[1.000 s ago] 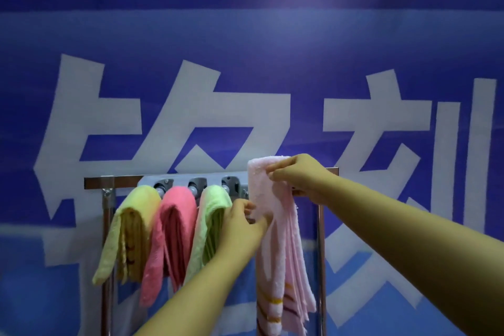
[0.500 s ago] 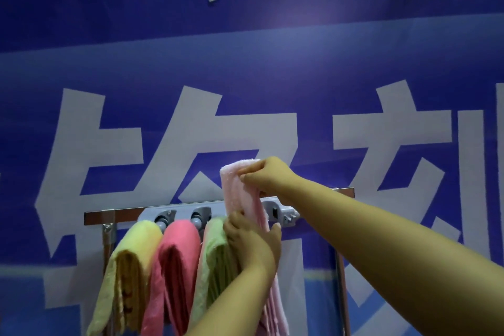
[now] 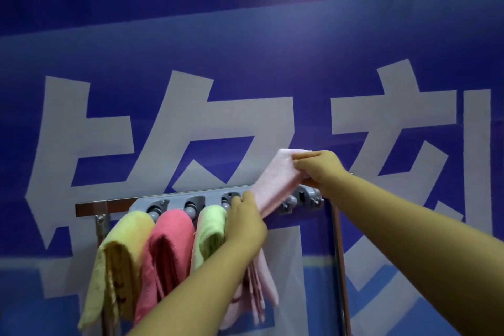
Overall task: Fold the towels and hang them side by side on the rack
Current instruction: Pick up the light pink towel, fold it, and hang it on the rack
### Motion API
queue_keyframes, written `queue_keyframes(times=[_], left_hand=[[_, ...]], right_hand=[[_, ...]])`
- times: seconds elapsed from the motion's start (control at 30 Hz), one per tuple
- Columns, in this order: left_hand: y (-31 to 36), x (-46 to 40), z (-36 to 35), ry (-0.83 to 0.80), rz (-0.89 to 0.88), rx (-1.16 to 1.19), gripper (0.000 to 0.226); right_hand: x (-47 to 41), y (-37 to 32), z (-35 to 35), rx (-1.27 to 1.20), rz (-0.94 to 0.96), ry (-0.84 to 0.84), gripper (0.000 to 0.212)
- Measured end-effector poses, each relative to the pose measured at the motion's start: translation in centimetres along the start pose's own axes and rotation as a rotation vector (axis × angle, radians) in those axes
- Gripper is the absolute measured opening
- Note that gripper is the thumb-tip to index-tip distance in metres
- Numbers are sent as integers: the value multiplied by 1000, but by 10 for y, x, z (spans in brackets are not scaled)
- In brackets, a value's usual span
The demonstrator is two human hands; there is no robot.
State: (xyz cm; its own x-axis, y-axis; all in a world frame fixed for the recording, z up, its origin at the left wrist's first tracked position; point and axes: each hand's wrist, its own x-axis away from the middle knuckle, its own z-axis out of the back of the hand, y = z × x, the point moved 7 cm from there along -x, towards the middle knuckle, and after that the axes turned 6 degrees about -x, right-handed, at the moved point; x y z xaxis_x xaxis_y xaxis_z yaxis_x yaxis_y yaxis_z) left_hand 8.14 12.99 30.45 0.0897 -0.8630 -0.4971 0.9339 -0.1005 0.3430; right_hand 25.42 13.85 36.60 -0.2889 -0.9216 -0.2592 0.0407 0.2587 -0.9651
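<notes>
A: Where is the soft pale pink folded towel (image 3: 275,180)?

B: It is up at the grey plastic rack with round clips (image 3: 212,199). It is long and thin. Its top end points up and to the right. Its bottom end hangs down below the rack.

A: What is the right hand (image 3: 320,168) doing?

B: Its fingers (image 3: 305,157) pinch the top end of the towel, above the rack.

A: And the left hand (image 3: 245,229)?

B: It is lower down. Its curled fingers (image 3: 238,200) hold the middle of the towel, right at the rack.

A: What is to the left of those fingers?

B: Three more towels hang side by side. The fluffy light green towel (image 3: 208,234) touches the left hand. Next is the fluffy coral pink towel (image 3: 166,248). Last is the fluffy yellow towel (image 3: 120,254). All three hang straight down.

A: What is behind?

B: A big blue banner with white letters (image 3: 245,63).
</notes>
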Motion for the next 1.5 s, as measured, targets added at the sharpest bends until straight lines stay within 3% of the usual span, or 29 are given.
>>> queue_keyframes(times=[0.3, 0.57, 0.77, 0.87, 1.0, 1.1, 1.3, 1.5], left_hand=[[4, -1, 7, -185, -249, -291, 48], [16, -2, 13, -274, -453, -601, 36], [27, 1, 14, -23, -516, -749, 36], [19, 12, 2, 33, -455, -638, 42], [-1, 30, -13, 37, -270, -104, 64], [-19, 52, -31, -13, -94, 194, 76], [-61, 116, -95, -238, -3, 269, 55], [-126, 189, -184, -471, 129, 271, 75]], right_hand=[[41, 78, 28, -344, -162, 123, 25], [84, 148, -2, -813, -383, 204, 25], [100, 187, -35, -946, -558, 168, 13], [102, 199, -42, -911, -633, 105, 14], [114, 204, -51, -698, -725, -119, 13], [120, 203, -52, -576, -688, -161, 13], [135, 213, -59, -500, -555, -232, 22], [169, 291, -54, -349, -589, -192, 28]])
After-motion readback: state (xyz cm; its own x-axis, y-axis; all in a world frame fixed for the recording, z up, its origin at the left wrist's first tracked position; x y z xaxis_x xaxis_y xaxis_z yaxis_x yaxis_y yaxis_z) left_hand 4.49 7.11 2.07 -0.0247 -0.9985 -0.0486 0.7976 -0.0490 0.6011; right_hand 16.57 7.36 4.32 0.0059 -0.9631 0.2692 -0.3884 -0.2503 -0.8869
